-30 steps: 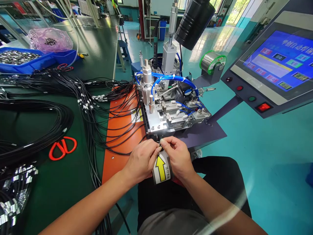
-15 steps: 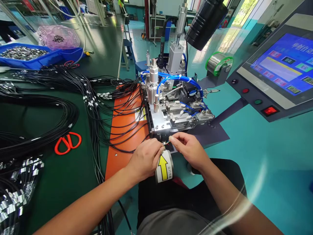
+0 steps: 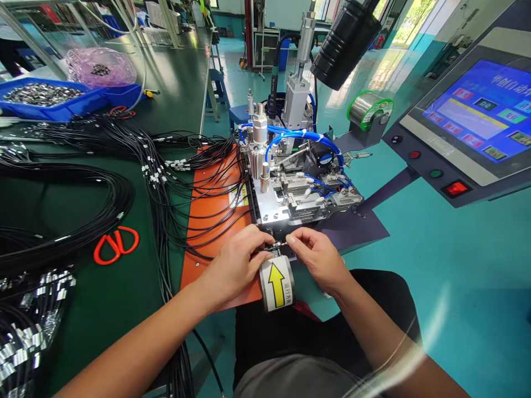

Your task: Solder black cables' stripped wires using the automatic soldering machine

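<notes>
At the front edge of the machine point(image 3: 286, 188), both hands work on the thin end of a black cable point(image 3: 270, 248). My left hand point(image 3: 238, 262) has its thumb and forefinger closed round the cable. My right hand point(image 3: 318, 255) pinches the fine wire tip, which looks whitish and reddish; its exact end is hidden by the fingertips. Just below the hands is a round metal part point(image 3: 277, 283) bearing a white label with a yellow arrow. Several black cables run from the left across an orange plate point(image 3: 207, 243) toward the machine.
Red-handled scissors point(image 3: 116, 245) lie on the green table among cable bundles point(image 3: 155, 177). A blue tray point(image 3: 50, 99) of small metal parts stands farther back. On the right are a solder spool point(image 3: 370, 109) and a control screen point(image 3: 481, 110). A black cylinder point(image 3: 346, 44) hangs overhead.
My left hand has shifted left and its fingers have opened out somewhat, showing more of the cable end. My right hand stays nearly in place, still pinching the tip.
</notes>
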The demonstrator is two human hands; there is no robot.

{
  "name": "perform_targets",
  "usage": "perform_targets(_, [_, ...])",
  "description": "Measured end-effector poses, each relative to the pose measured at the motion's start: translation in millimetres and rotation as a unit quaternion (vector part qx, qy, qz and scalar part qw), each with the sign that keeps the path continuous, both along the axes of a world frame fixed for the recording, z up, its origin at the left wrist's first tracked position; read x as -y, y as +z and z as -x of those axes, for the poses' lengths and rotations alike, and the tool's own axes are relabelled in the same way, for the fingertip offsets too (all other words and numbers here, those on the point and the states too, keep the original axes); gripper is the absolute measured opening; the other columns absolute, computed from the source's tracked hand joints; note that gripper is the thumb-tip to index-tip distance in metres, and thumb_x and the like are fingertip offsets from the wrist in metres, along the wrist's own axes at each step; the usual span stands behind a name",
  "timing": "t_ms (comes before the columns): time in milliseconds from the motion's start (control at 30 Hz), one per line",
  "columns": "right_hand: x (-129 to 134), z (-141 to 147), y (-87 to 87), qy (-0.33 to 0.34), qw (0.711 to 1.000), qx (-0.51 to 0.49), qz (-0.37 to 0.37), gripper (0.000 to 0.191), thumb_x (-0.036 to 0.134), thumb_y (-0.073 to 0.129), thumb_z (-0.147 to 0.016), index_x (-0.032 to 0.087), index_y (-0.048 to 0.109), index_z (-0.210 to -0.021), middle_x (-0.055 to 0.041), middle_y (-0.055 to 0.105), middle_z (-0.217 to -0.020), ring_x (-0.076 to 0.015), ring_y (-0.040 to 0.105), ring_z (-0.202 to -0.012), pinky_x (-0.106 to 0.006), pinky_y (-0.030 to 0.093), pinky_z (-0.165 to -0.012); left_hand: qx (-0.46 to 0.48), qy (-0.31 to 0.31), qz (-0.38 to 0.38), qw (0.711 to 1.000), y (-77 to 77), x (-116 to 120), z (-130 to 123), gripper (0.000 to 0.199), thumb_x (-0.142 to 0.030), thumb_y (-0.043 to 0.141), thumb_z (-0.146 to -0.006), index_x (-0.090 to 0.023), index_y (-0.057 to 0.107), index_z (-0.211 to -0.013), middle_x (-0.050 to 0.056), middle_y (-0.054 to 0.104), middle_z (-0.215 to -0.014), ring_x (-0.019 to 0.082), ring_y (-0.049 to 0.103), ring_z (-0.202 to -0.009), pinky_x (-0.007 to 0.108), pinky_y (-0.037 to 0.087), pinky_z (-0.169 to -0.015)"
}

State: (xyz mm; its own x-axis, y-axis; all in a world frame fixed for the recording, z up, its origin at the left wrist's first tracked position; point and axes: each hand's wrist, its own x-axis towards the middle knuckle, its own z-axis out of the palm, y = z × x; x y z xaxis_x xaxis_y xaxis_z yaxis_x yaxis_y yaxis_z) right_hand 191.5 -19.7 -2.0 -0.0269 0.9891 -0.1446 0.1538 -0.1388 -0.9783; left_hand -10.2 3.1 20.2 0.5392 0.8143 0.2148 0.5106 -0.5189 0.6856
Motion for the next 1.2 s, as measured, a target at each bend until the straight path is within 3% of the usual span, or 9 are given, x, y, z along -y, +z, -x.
perform_targets(167, [1.1, 4.2, -5.9, -0.022, 1.000, -0.018, -0.004, 0.031, 0.049, 0.062, -0.086, 0.019, 0.061, -0.077, 0.0032, 0.048, -0.064, -0.0118, 0.039, -0.057, -0.025, 0.032, -0.053, 0.017, 0.004, -0.008, 1.000, 4.3, 0.2, 1.9, 0.010, -0.013, 0.058, -0.088, -0.020, 0.065, -0.091, 0.002, 0.062, -0.086, 0.014, 0.058, -0.080, 0.025, 0.048, -0.070])
perform_targets(367, [0.8, 8.1, -15.7, -0.031, 0.999, 0.015, -0.012, 0.028, 0.045, 0.059, -0.088, 0.019, 0.061, -0.077, 0.0023, 0.053, -0.066, -0.0128, 0.044, -0.059, -0.026, 0.036, -0.056, 0.004, 0.013, -0.050, 0.999, -12.7, 4.1, 1.4, 0.020, -0.013, 0.048, -0.094, -0.018, 0.067, -0.098, 0.003, 0.057, -0.082, 0.013, 0.054, -0.075, 0.024, 0.045, -0.067])
perform_targets(633, [0.7, 11.9, -28.4, -0.044, 0.999, 0.020, -0.015, 0.028, 0.046, 0.057, -0.089, 0.019, 0.061, -0.079, 0.0017, 0.054, -0.067, -0.0134, 0.046, -0.059, -0.026, 0.038, -0.057, -0.030, 0.027, -0.094, 0.995, -28.6, 6.5, 2.0, 0.024, -0.009, 0.046, -0.092, -0.019, 0.067, -0.102, 0.002, 0.052, -0.082, 0.013, 0.053, -0.076, 0.023, 0.044, -0.066])
perform_targets(1200, [1.2, 14.5, -31.1, -0.063, 0.997, 0.034, -0.003, 0.029, 0.048, 0.057, -0.089, 0.020, 0.062, -0.080, 0.0009, 0.057, -0.069, -0.0147, 0.049, -0.061, -0.027, 0.041, -0.059, -0.078, 0.045, -0.124, 0.988, -27.9, 6.6, -0.9, 0.024, -0.009, 0.046, -0.091, -0.018, 0.067, -0.099, 0.002, 0.049, -0.079, 0.014, 0.050, -0.071, 0.024, 0.040, -0.061])
